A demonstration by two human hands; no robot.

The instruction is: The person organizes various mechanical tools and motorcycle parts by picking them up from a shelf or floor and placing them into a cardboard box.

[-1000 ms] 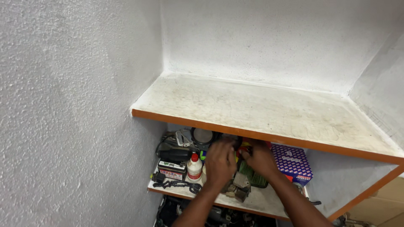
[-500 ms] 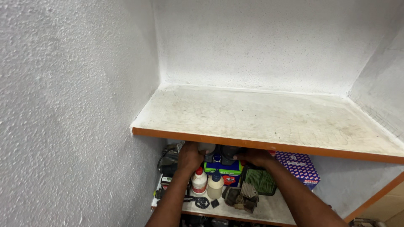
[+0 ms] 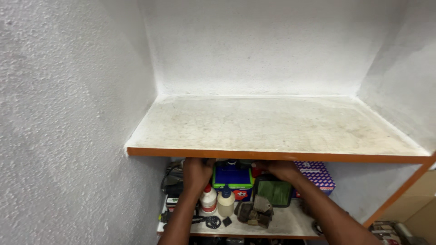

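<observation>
Left hand [image 3: 196,171] and right hand [image 3: 281,169] grasp the blue-green box [image 3: 233,176] under the upper shelf [image 3: 272,154]; it's lifted, not yet clear.

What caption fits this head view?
Both hands, left hand and right hand, reach under the upper shelf beside a blue-and-green box.

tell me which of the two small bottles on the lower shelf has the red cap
The left bottle, white with a red cap, below the left hand. The bottle beside it has a blue cap.
</observation>
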